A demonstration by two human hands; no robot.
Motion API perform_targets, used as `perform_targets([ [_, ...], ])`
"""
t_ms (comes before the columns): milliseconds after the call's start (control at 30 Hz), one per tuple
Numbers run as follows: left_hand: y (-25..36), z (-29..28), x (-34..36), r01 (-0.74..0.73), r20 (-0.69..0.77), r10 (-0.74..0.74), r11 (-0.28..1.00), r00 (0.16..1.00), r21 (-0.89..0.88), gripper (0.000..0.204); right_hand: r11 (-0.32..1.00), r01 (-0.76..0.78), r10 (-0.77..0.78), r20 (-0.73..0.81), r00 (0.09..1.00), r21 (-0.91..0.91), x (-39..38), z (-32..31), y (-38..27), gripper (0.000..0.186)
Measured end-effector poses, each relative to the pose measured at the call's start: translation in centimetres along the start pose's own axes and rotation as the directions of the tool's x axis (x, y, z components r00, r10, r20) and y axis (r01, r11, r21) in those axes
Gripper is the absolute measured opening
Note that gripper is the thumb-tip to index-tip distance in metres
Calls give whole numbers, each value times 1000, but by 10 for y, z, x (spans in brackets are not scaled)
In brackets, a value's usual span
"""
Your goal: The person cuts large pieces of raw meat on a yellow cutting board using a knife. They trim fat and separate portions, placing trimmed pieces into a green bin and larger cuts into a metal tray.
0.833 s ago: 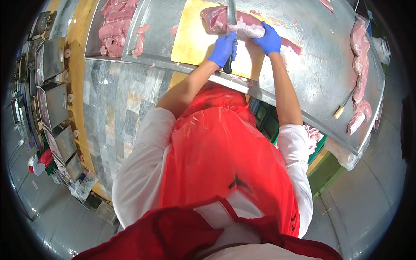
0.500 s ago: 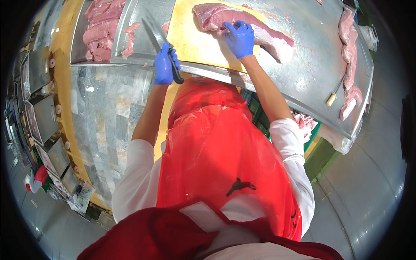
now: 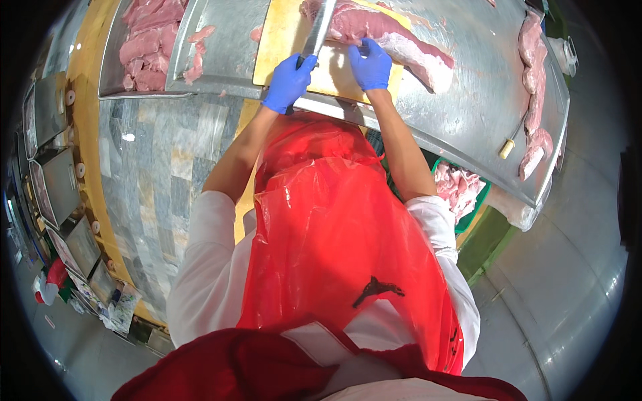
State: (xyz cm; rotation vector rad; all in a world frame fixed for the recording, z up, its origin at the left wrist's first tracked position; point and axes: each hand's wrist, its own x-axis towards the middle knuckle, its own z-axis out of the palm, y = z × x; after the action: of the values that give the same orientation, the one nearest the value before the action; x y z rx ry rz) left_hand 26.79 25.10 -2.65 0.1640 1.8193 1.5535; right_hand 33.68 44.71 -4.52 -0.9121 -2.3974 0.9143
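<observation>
Both my hands wear blue gloves. My left hand [image 3: 289, 83] is closed round the dark handle of a long knife [image 3: 317, 30], its blade angled upward across the left part of a pale pink meat piece [image 3: 368, 30] with white fat at its right end. My right hand [image 3: 370, 67] has its fingers curled against the lower edge of that meat, gripping it. The meat lies across a yellow cutting board [image 3: 274, 40] and reaches onto the steel worktop [image 3: 468, 87] to the right.
A tray [image 3: 108, 63] of meat pieces stands at the left, with small scraps [image 3: 197, 57] beside it. A long meat strip [image 3: 531, 67] and a tool with a pale handle [image 3: 507, 148] lie at the right. A green crate [image 3: 478, 200] of trimmings sits below the worktop.
The knife swung away to the left of the board and has come back over the meat. My right hand moved left along the meat, and its arm is now more upright.
</observation>
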Motion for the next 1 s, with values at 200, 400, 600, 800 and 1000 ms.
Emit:
perform_targets([
  [200,3,14,31,-143,33,140,982,990,125,34,831,-427,456,3,890,356,17,11,11,40],
  [400,-3,5,37,-80,14,80,996,997,41,34,294,-682,643,389,659,670,17,10,0,17],
  [600,-16,8,43,-198,55,190,932,980,302,39,595,-678,493,470,732,431,15,8,10,28],
  [800,8,41,61,-344,176,297,759,938,553,41,982,100,-12,471,882,-162,32,-11,50,50],
  [1000,-10,49,64,-375,225,302,696,927,612,40,999,-6,28,500,866,-46,28,-29,22,50],
])
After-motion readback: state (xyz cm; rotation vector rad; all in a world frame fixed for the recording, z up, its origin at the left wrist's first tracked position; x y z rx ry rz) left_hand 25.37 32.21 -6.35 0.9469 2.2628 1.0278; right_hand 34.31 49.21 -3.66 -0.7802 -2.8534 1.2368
